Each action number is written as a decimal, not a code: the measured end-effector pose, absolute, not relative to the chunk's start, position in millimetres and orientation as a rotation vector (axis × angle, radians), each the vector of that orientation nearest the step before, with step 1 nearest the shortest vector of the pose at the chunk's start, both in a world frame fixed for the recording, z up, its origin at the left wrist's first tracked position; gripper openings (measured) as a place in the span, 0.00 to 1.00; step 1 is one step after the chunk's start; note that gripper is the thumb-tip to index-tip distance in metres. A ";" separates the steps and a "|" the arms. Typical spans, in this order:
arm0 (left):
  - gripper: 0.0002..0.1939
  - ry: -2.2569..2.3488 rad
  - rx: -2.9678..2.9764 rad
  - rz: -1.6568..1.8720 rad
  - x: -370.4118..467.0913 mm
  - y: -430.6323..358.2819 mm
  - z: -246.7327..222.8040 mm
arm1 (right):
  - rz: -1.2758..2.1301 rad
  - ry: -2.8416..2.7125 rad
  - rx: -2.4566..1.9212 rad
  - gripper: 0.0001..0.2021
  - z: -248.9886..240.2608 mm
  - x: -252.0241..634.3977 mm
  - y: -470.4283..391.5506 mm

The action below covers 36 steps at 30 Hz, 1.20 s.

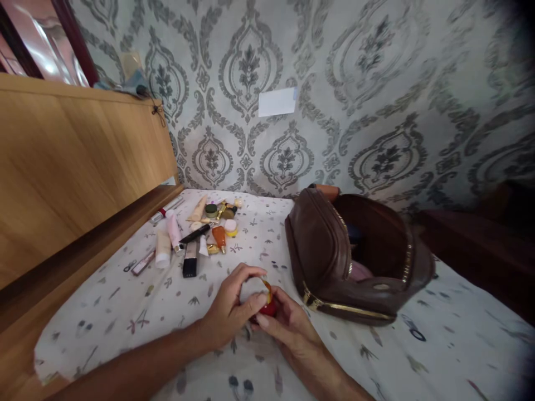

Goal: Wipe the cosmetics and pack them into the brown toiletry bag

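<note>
Both hands meet over the printed cloth, around a small rounded cosmetic jar with a white-grey top and a yellow and red lower part. My left hand is closed around the white top, thumb across its front. The red side is gripped by the fingers and thumb of my right hand. Fingers hide part of the jar. Beyond them lie a black-capped bottle, an orange tube, a cream tube, a pink tube and a pink-and-yellow jar.
A brown toiletry bag stands unzipped at the right, a pink item inside. The patterned wall rises behind the cloth. A wooden board borders the left side. A black pen-like tube lies among the cosmetics.
</note>
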<state>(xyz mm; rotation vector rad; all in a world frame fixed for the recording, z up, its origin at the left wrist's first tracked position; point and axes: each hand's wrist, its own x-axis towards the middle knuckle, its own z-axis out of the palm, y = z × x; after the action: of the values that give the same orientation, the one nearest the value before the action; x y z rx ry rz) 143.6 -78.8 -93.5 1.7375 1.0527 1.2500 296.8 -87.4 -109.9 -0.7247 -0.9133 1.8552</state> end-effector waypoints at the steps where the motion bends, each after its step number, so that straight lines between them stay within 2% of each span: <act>1: 0.19 1.048 1.715 1.247 143.0 -78.8 -93.3 | 1.873 -0.897 -0.717 0.22 -108.4 297.2 -87.6; 5: 0.23 1.013 1.582 1.225 142.4 -78.2 -92.6 | 1.983 -0.795 -0.649 0.23 -105.8 299.2 -86.8; 10: 0.21 1.029 1.628 1.207 142.8 -76.9 -94.6 | 1.983 -0.796 -0.640 0.20 -108.3 300.2 -83.7; 12: 0.21 1.031 1.633 1.221 142.2 -76.0 -96.0 | 1.970 -0.836 -0.648 0.22 -109.5 299.7 -83.5; 21: 0.28 0.978 1.373 1.136 146.3 -74.8 -97.0 | 1.725 -1.084 -0.720 0.29 -121.0 298.1 -83.2; 25: 0.28 0.902 0.945 1.226 151.2 -71.0 -99.2 | 1.631 -1.131 -0.704 0.27 -118.1 299.9 -82.2; 29: 0.27 0.846 0.692 1.172 154.0 -72.4 -103.1 | 1.424 -1.282 -0.733 0.26 -116.5 301.2 -83.9; 36: 0.27 1.001 0.598 1.128 161.3 -82.2 -94.5 | 0.678 -1.878 -0.863 0.27 -118.7 307.0 -94.3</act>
<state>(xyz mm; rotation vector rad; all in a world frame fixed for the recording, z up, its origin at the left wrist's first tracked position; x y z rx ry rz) 161.3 -82.2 -94.5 0.5982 1.0009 1.1279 307.0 -94.3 -118.7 -0.8632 -1.8778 0.6783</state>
